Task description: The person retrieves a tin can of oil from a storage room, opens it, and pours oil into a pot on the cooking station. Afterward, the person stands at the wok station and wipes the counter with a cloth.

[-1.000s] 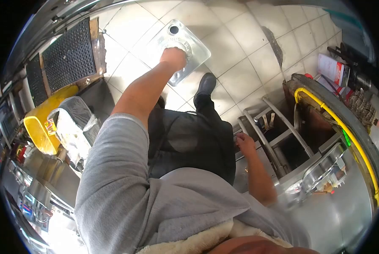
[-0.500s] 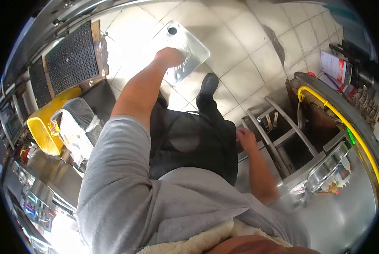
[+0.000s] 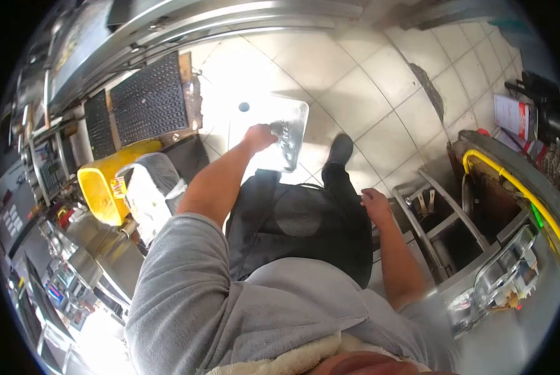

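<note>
A shiny rectangular metal plate point(image 3: 297, 134) with rounded corners and a round hole in one corner is held out in front of my legs, above the floor. My left hand point(image 3: 259, 137) is closed on its middle, beside a row of small slots or ridges. Glare hides part of the plate, and the exact grip is hard to make out. My right hand point(image 3: 375, 206) hangs by my right thigh, near the metal rails of an open-topped steel unit point(image 3: 417, 234). Its fingers are loosely bent and somewhat apart, with nothing in them.
On the left stand a yellow bin point(image 3: 102, 194), a bagged container point(image 3: 152, 187) and black perforated mats point(image 3: 149, 100). To the right, a yellow hose point(image 3: 511, 172) curves over a counter edge; a metal tray point(image 3: 499, 275) sits nearby. Tiled floor point(image 3: 367, 81) lies ahead.
The metal plate has turned and come closer to my legs with my left hand on it. My view has shifted, so the surroundings sit lower and further right. My right hand stays by my thigh.
</note>
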Tool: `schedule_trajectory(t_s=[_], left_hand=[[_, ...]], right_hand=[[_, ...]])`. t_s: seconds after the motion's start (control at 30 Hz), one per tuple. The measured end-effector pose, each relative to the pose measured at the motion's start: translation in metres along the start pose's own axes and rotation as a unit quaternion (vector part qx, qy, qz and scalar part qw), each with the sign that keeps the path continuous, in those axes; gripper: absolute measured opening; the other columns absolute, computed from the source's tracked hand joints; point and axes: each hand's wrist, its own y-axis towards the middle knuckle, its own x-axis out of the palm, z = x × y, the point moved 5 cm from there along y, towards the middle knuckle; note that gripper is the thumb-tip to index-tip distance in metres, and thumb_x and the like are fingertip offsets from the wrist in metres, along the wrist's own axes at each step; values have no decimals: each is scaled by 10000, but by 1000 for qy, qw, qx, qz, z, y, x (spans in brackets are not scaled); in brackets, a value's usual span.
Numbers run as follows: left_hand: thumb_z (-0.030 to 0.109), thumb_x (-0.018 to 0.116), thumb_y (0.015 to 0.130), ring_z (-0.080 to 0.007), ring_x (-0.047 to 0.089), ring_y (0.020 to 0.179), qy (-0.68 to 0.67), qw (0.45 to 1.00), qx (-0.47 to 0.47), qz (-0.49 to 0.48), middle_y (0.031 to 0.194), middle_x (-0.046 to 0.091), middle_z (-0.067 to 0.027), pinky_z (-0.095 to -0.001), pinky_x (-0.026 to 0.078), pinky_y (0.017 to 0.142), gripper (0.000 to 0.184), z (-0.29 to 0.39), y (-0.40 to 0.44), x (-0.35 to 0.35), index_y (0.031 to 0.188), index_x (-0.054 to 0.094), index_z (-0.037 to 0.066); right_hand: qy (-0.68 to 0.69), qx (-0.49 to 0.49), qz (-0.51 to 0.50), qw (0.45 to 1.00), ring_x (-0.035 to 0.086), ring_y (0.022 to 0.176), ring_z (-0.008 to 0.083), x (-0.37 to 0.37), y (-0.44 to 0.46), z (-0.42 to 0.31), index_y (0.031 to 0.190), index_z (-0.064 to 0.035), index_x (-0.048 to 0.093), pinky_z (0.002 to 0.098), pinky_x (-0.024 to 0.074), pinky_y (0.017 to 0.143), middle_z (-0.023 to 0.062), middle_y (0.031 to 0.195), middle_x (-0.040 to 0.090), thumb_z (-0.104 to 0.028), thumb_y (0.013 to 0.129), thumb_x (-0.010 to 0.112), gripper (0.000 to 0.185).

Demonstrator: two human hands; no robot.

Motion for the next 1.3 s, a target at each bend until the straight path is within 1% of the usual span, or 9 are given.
schedule_trajectory(t_s=[0.23, 0.37, 0.5, 0.6, 0.7, 0.87, 1.0, 1.07, 1.3], left_hand=[[324, 698, 755, -324, 671, 958, -193, 976, -93, 31, 1007, 708, -187, -403, 519, 832, 468, -11, -184, -57, 1093, 679, 2], [336, 705, 757, -326, 665, 937, -265, 959, -72, 70, 983, 700, -187, -407, 513, 810, 441, 0, -331, -133, 1050, 674, 7], [394, 677, 784, -365, 670, 887, -228, 955, -104, 161, 916, 698, -225, -423, 515, 803, 443, -6, -461, -199, 974, 690, -7], [411, 649, 809, -398, 679, 850, -179, 957, -78, 216, 898, 695, -266, -437, 525, 796, 475, -10, -536, -243, 966, 706, -34], [428, 642, 825, -413, 687, 842, -123, 947, -108, 275, 892, 701, -259, -455, 541, 798, 469, -33, -591, -268, 956, 717, -16], [422, 655, 814, -394, 696, 772, -103, 901, -181, 381, 796, 708, -208, -458, 569, 762, 379, -86, -650, -304, 864, 739, 57], [403, 683, 775, -373, 700, 713, -79, 875, -175, 444, 738, 703, -188, -444, 579, 728, 348, -119, -682, -346, 796, 739, 60], [400, 691, 764, -372, 699, 699, -70, 857, -160, 484, 724, 697, -195, -439, 578, 714, 352, -132, -696, -374, 780, 733, 51], [381, 691, 773, -375, 689, 669, -24, 811, -119, 572, 689, 683, -202, -455, 569, 693, 354, -173, -716, -486, 733, 721, 31]], right_hand=[[189, -41, -107, 975, 684, 804, 184, 79, 19, -105, 1178, -11, 664, 307, 529, 705, 81, 927, 695, -194, 940, 601, 307], [175, 14, -210, 962, 669, 816, 149, 162, 71, -112, 1078, -80, 663, 258, 510, 726, 43, 867, 643, -365, 979, 572, 315], [222, 117, -155, 955, 649, 1090, 223, 185, -40, -214, 1385, -68, 518, 357, 548, 863, 154, 1195, 641, -387, 979, 585, 521], [331, -86, -443, 829, 575, 1178, 361, 225, -99, -265, 1467, -33, 394, 544, 511, 900, 196, 1273, 578, -628, 913, 603, 840], [234, -152, -480, 831, 555, 1218, 364, 246, -142, -298, 1487, -41, 360, 554, 484, 953, 201, 1340, 545, -748, 871, 552, 957], [216, 50, -437, 872, 555, 1253, 352, 280, -185, -369, 1521, -30, 350, 522, 437, 1033, 164, 1418, 550, -840, 884, 362, 1031], [287, -48, -483, 826, 589, 1217, 257, 313, -221, -451, 1477, -2, 402, 375, 489, 999, 140, 1396, 559, -759, 961, 312, 921], [214, -173, -450, 849, 586, 1227, 267, 306, -260, -500, 1473, -5, 408, 390, 487, 1008, 136, 1391, 563, -737, 976, 307, 891], [260, -232, -509, 787, 451, 1365, 324, 313, -260, -639, 1511, -68, 346, 486, 390, 1127, 134, 1502, 442, -623, 1015, 379, 745]])
